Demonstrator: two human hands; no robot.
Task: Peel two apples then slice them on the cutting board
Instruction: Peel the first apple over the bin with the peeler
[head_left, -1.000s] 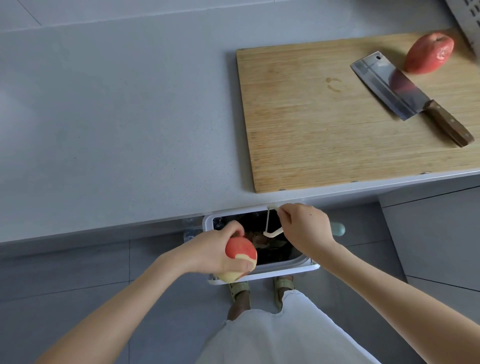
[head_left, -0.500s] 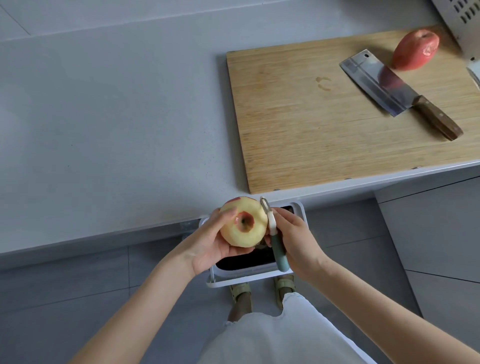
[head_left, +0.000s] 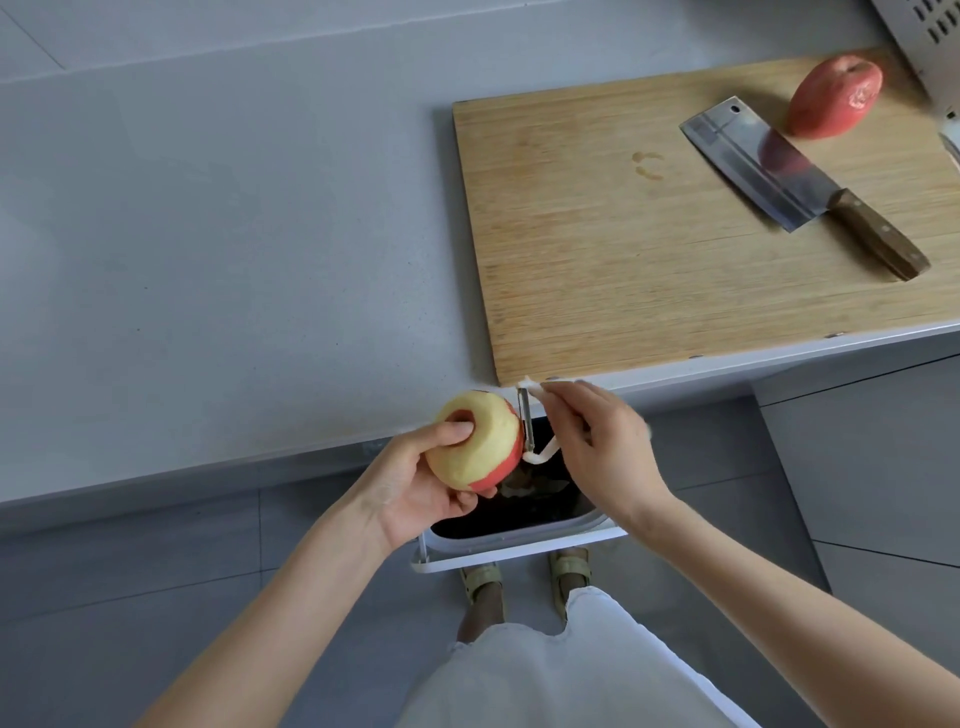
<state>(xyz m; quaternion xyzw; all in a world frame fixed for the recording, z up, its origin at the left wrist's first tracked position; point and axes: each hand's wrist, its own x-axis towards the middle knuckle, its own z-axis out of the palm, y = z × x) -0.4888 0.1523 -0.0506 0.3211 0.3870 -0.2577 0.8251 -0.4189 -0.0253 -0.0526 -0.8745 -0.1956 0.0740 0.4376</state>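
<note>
My left hand (head_left: 415, 483) grips a mostly peeled apple (head_left: 480, 441), pale yellow with a red band of skin left on its right side. My right hand (head_left: 602, 447) holds a white peeler (head_left: 530, 423) with its blade against that red band. Both hands hover over a waste bin below the counter edge. On the wooden cutting board (head_left: 623, 249) at the upper right, a second apple (head_left: 834, 96) with red skin lies at the far corner. A cleaver (head_left: 769, 176) with a wooden handle rests beside it.
A white-rimmed waste bin (head_left: 519, 545) with peel scraps hangs in front of the grey counter (head_left: 234, 234). A perforated white object (head_left: 930, 41) sits at the top right corner. My feet in sandals stand on the grey floor below.
The apple was turned from its peeled end toward me to its side, and the peeler swung up so its blade lies along the remaining red skin.
</note>
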